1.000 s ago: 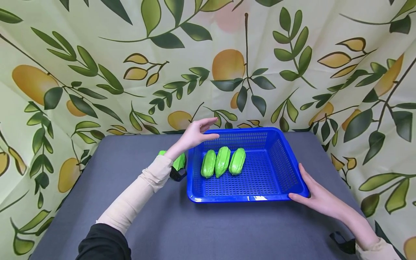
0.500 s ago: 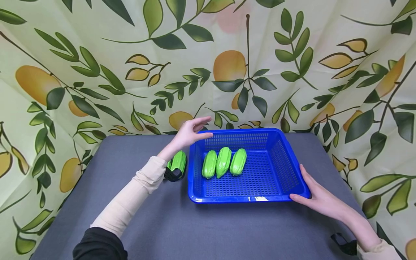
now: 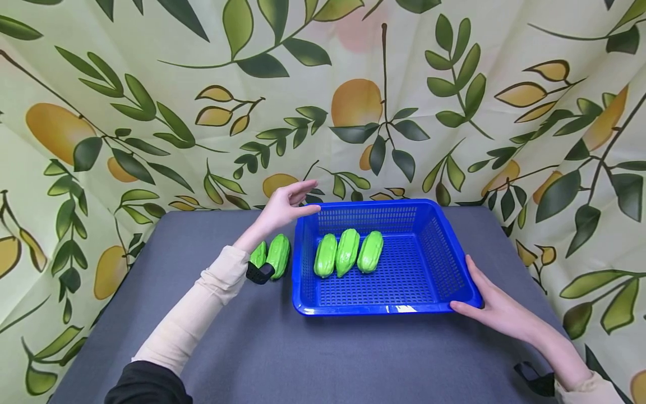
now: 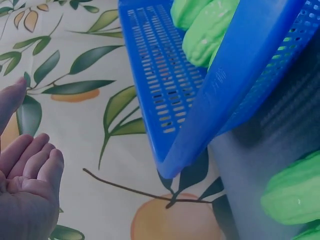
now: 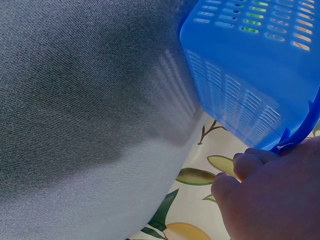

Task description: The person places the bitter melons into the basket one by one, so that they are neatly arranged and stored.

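A blue perforated plastic basket (image 3: 375, 310) holds three light green bitter melons (image 3: 347, 253) side by side toward its left. Above its back left corner is my left hand (image 3: 281, 210), holding nothing, with thumb and fingers spread apart. The left wrist view shows that hand (image 4: 30, 185) apart from the basket wall (image 4: 235, 65). My right hand (image 3: 497, 303) grips the front right corner, thumb on the front rim. In the right wrist view its fingers (image 5: 245, 165) curl under the rim. Left of the basket, a bitter melon (image 3: 278, 255) and another melon (image 3: 259, 253) lie partly behind my wrist strap.
The basket stands on a grey cloth-covered table (image 3: 323, 359). A cloth curtain (image 3: 303, 84) printed with leaves and fruit hangs behind the table and along both sides. Black straps (image 3: 536, 381) circle both wrists.
My left hand has drawn back to the left, from over the basket to its back left corner, uncovering more of the two melons on the table. My right hand stays on the basket corner.
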`<state>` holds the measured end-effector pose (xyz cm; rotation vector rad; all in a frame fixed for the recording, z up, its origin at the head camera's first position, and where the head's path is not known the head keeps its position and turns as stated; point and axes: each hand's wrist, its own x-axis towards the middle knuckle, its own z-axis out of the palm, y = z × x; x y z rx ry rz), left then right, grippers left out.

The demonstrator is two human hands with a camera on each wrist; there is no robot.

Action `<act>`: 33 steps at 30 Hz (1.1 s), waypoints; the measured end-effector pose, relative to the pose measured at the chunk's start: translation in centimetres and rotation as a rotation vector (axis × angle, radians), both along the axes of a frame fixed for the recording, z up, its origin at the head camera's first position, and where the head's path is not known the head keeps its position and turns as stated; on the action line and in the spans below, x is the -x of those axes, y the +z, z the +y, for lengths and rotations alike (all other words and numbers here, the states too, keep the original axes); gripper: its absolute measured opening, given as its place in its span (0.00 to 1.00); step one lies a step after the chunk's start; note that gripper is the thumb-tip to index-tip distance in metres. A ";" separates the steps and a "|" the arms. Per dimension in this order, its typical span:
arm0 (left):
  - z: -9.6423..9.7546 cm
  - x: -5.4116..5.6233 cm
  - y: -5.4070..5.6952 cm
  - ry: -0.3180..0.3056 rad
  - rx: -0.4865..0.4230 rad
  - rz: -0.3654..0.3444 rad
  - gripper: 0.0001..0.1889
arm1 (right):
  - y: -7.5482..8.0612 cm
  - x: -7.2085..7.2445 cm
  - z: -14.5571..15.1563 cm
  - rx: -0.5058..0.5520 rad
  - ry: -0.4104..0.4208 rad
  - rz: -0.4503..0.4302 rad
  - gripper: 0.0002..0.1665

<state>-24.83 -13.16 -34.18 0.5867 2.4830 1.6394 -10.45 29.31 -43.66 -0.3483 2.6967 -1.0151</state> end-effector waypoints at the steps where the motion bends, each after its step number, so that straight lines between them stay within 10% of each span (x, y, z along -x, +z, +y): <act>1: -0.1 0.0 -0.1 0.001 -0.001 0.001 0.32 | 0.0 0.0 0.0 0.002 0.001 -0.001 0.63; 33: -6.8 -0.7 0.2 0.141 -0.049 -0.020 0.32 | 0.0 0.0 0.1 0.005 0.004 0.007 0.63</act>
